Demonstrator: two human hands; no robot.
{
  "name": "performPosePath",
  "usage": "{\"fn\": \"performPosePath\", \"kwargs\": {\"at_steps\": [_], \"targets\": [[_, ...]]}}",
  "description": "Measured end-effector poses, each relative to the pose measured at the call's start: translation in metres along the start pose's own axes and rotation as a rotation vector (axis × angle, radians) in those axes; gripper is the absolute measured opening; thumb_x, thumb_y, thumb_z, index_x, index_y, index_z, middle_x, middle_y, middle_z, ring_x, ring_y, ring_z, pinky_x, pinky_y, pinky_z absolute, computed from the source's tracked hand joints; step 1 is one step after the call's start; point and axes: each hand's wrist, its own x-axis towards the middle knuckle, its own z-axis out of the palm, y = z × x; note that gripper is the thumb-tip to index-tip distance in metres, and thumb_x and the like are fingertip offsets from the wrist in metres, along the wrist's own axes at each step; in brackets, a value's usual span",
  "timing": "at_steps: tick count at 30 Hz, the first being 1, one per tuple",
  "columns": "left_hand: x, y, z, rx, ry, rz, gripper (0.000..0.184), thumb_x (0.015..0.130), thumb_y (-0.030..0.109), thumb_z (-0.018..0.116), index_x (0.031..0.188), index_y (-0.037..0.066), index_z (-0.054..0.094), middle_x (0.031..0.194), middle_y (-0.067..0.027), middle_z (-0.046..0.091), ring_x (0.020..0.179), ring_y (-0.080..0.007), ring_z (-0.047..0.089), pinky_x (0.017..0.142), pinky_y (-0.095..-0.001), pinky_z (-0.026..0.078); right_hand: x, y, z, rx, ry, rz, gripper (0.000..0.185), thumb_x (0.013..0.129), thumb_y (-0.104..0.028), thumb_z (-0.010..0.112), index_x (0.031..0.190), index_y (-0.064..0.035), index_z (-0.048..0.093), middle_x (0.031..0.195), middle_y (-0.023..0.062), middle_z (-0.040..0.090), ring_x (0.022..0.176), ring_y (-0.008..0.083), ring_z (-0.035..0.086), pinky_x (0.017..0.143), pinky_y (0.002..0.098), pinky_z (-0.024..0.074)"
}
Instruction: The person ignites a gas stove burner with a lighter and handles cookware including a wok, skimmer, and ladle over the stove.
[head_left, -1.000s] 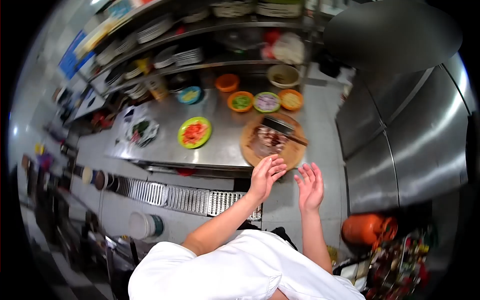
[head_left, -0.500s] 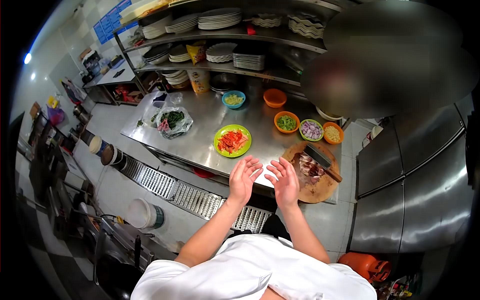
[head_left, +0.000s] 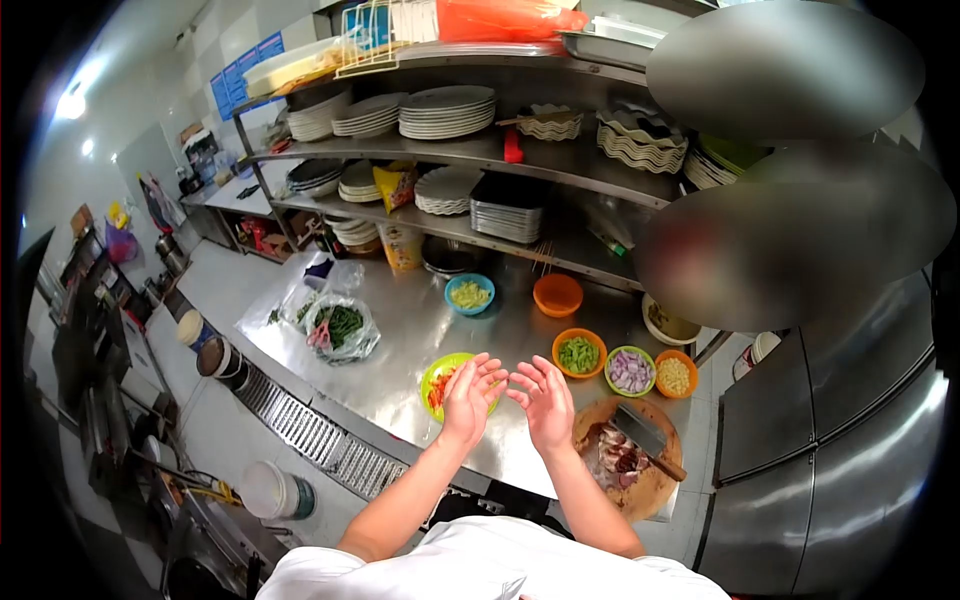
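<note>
My left hand [head_left: 470, 400] is raised with its fingers apart and holds nothing; it partly covers a green plate of red strips [head_left: 436, 388]. Beside it my right hand [head_left: 546, 405] is also spread and bare, a small gap between the two. To its right lies a round wooden board [head_left: 655, 492] bearing cut meat [head_left: 620, 455] and a cleaver [head_left: 645, 436]. Behind the board sit an orange bowl of green pieces [head_left: 578, 354], a green-rimmed bowl of purple pieces [head_left: 630, 371] and an orange bowl of pale pieces [head_left: 675, 376].
On the steel table [head_left: 400, 340] are a plastic bag of greens [head_left: 342, 332], a blue bowl [head_left: 469, 295] and an orange bowl [head_left: 558, 295]. Shelves of plates [head_left: 447, 110] rise behind. Steel cabinets [head_left: 770, 420] stand right; a white bucket [head_left: 270, 490] is lower left.
The view has swung left and upward, showing more of the shelves. My hands have come closer together and now overlap the green plate in view, still spread.
</note>
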Motion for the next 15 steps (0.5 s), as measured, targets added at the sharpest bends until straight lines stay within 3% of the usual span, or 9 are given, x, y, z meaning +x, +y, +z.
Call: {"fn": "performPosePath", "kwargs": {"at_steps": [8,10,12,15], "targets": [[0.076,0.009,-0.009,-0.057,-0.027,-0.051,0.039,0.1,0.032,0.047,0.124,0.001,0.047,0.113,-0.0125,0.058,0.102,-0.0235,0.059,0.094,-0.039,0.047,0.087,0.003,0.01,-0.139,0.052,-0.052,0.033,0.1,-0.023,0.049,0.124,-0.001,0.049,0.113,0.0128,0.058,0.098,0.021,0.061,0.082,0.0337,0.0517],[0.097,0.018,-0.014,-0.05,-0.018,-0.091,0.038,0.1,0.032,0.047,0.123,0.001,0.048,0.113,-0.0124,0.058,0.102,-0.0235,0.059,0.094,-0.0398,0.047,0.132,-0.013,0.028,-0.673,-0.064,-0.388,0.022,0.098,-0.014,0.051,0.115,-0.0014,0.055,0.106,0.0086,0.061,0.091,0.0174,0.061,0.079,0.0306,0.0516],[0.114,0.03,-0.011,-0.069,-0.039,-0.106,0.037,0.1,0.031,0.046,0.122,0.001,0.049,0.113,-0.0123,0.058,0.102,-0.0235,0.059,0.095,-0.0402,0.047,0.179,-0.041,0.066,-1.013,-0.027,-0.621,0.018,0.093,-0.008,0.057,0.108,0.0019,0.059,0.099,0.0118,0.06,0.089,0.0171,0.06,0.077,0.0274,0.0494],[0.137,0.052,-0.009,-0.098,-0.097,-0.117,0.038,0.1,0.032,0.046,0.122,0.002,0.049,0.113,-0.0119,0.058,0.103,-0.0233,0.058,0.098,-0.0407,0.046,0.258,-0.07,0.127,-1.326,-0.038,-0.862,0.022,0.091,-0.015,0.06,0.105,0.0017,0.06,0.101,0.0154,0.061,0.092,0.0268,0.061,0.083,0.0339,0.0491]]}}
